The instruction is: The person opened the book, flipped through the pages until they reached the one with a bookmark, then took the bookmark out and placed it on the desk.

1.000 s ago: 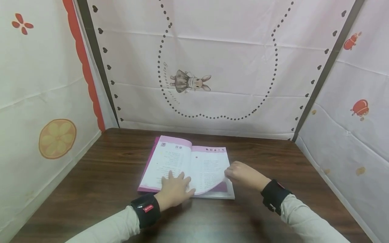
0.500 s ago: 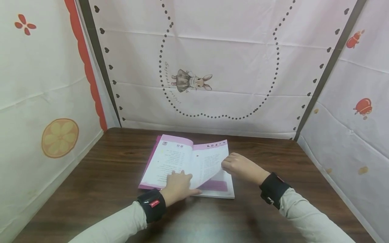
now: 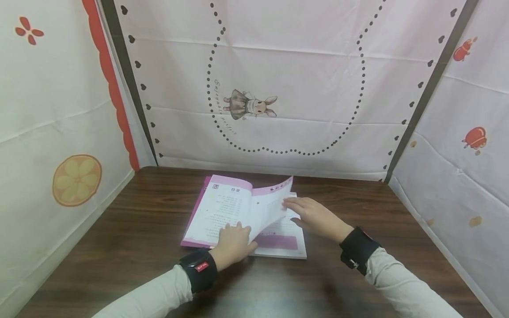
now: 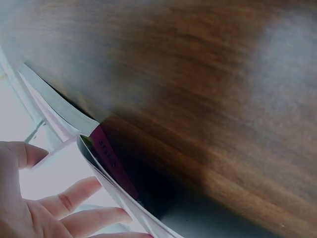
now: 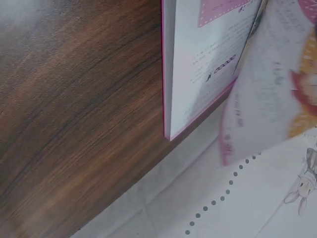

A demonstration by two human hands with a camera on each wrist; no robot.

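An open book with pink-edged printed pages and a magenta cover lies on the table. My left hand rests with spread fingers on the lower part of its left page, near the fold. In the left wrist view, the thumb of that hand lies apart from the fingers, over the book's pages. A right-hand page stands curved up from the book. The fingers of my right hand touch its outer edge, with the thumb apart below. In the right wrist view, a coloured picture shows on the raised page; the hand is out of sight.
The dark wooden table extends around the book. White printed cloth walls enclose it at the back and both sides. Black bands circle both wrists.
The right page has risen and curled leftward, uncovering more of the page beneath. My right hand has moved slightly left and up, its thumb now off the page. The left hand has shifted slightly right.
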